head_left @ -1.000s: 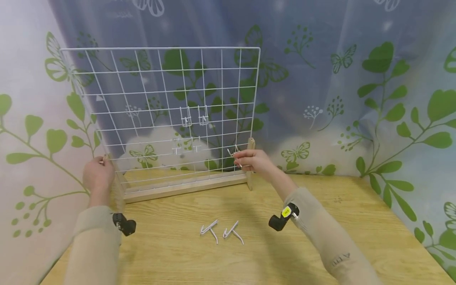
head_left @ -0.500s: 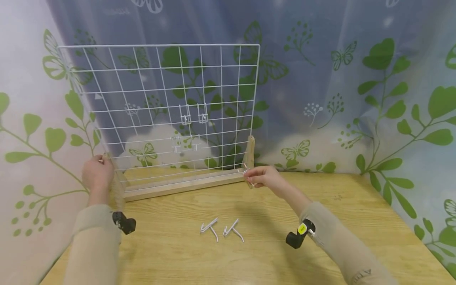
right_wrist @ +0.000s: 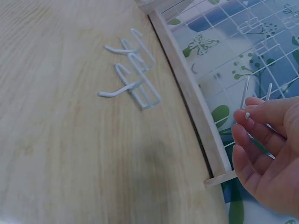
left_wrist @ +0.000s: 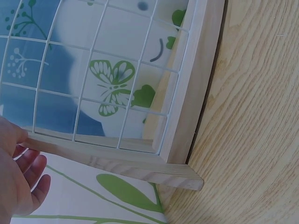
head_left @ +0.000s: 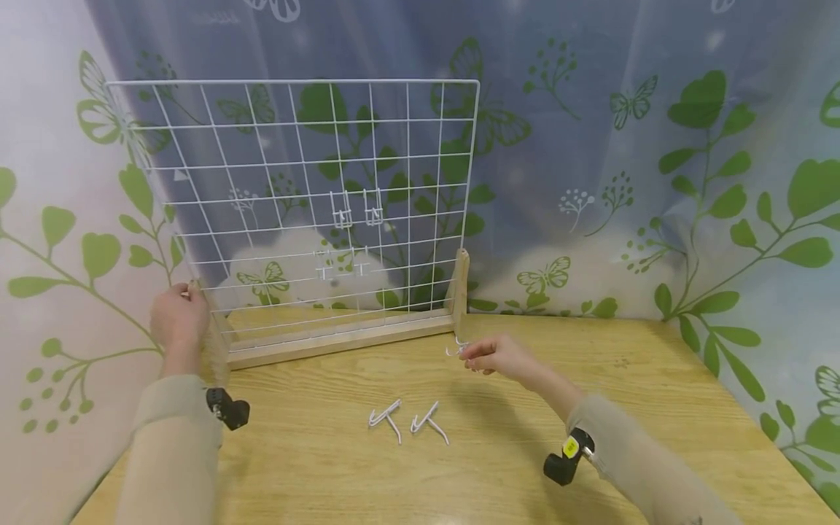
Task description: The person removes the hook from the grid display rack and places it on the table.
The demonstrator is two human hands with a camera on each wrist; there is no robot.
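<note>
A white wire grid panel (head_left: 278, 157) stands upright in a wooden base (head_left: 341, 339) with a wooden side post at each end. My left hand (head_left: 180, 321) grips the top of the left side post (left_wrist: 70, 151) between thumb and fingers. With thumb and fingertips, my right hand (head_left: 499, 359) pinches a white wire hook (right_wrist: 245, 91), held low over the table in front of the right side post (head_left: 462, 284). Its prongs stick out past the fingers; the rest is hidden by the hand. Two more white wire hooks (head_left: 386, 421) (head_left: 429, 423) lie on the table near the middle.
Several white hooks (head_left: 342, 217) hang on the grid's wires, right of its middle, in two rows. The wooden table (head_left: 315, 467) runs under everything. Behind it hangs a curtain (head_left: 558, 168) printed with leaves and butterflies.
My right hand has moved down and toward me with the hook, from in front of the grid's lower right to low over the table. The left hand has stayed on the post.
</note>
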